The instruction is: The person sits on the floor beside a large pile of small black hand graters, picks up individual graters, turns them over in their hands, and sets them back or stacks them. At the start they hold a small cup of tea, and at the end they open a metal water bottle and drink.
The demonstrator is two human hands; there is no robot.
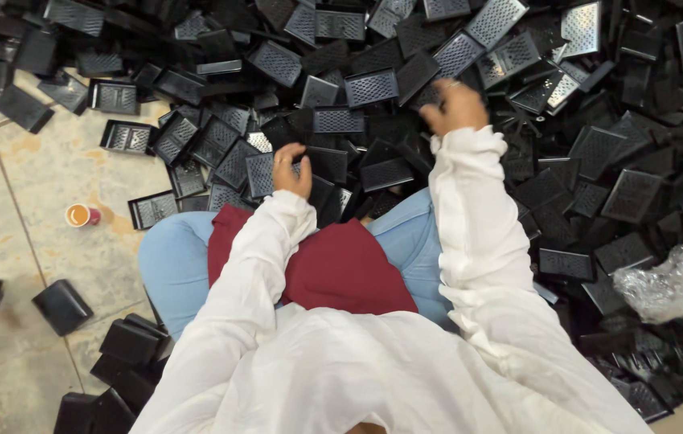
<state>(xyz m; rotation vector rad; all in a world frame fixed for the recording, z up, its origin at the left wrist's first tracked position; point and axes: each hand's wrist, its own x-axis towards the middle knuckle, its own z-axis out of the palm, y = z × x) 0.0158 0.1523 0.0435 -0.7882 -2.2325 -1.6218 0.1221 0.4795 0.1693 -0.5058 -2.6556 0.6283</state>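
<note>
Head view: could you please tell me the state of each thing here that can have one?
Left hand: gripping a black perforated tray.
Right hand: reaching into the heap of black trays, blurred.
Small cup: upright on the floor.
Clear plastic bag: crumpled on the trays.

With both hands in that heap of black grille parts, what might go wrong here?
1. The right hand reaches far into the loosely heaped black grille parts; disturbed pieces might slide toward the knees.
2. The small cup stands on the floor close to loose parts and could get knocked over.
3. The left hand grips one grille piece by its edge; thin plastic edges may scrape its fingers.
</note>
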